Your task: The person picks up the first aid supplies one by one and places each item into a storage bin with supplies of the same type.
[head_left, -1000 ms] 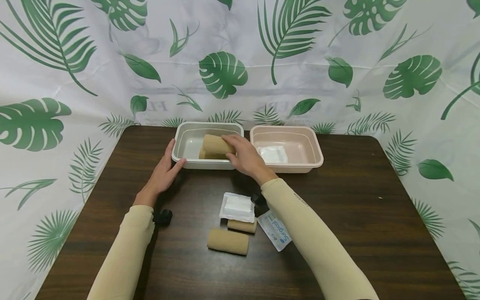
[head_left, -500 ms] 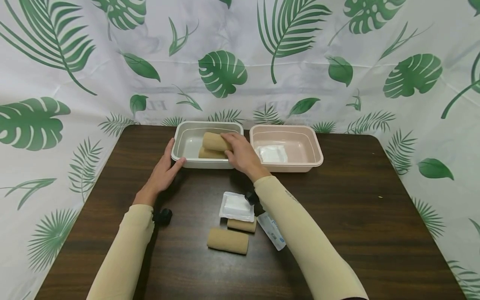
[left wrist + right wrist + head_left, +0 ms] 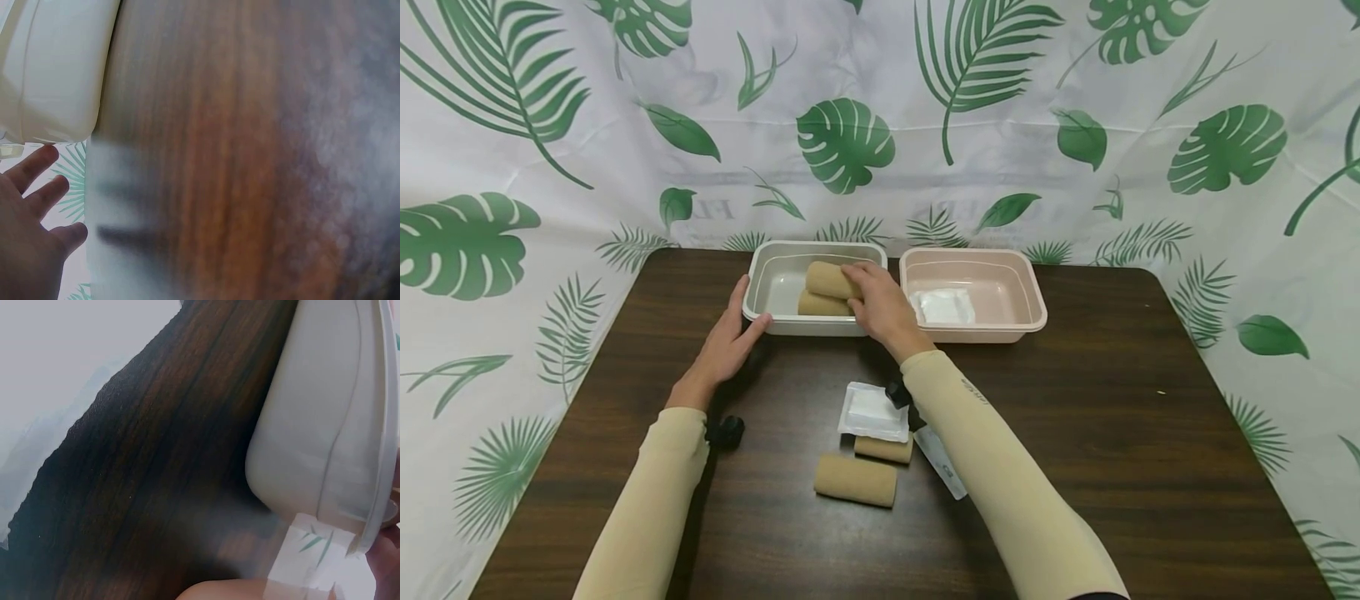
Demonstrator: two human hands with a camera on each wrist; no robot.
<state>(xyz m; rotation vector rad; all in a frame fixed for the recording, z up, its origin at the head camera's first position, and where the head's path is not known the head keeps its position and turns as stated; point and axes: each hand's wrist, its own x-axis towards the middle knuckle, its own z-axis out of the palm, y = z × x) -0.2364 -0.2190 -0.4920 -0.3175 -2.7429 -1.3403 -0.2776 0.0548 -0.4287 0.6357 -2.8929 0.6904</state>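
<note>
upper tan roll, upper centre of frame, now sits a touch lower, against the lower roll in the grey tray, right hand pinching its end, left hand spread at the tray's left corner; placing looks nearly done.

The left tray, beside the right tray, holds rolls.

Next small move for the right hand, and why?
Probably release the upper tan roll: the right hand holds it inside the grey tray, where it appears to sit on the lower roll.
</note>
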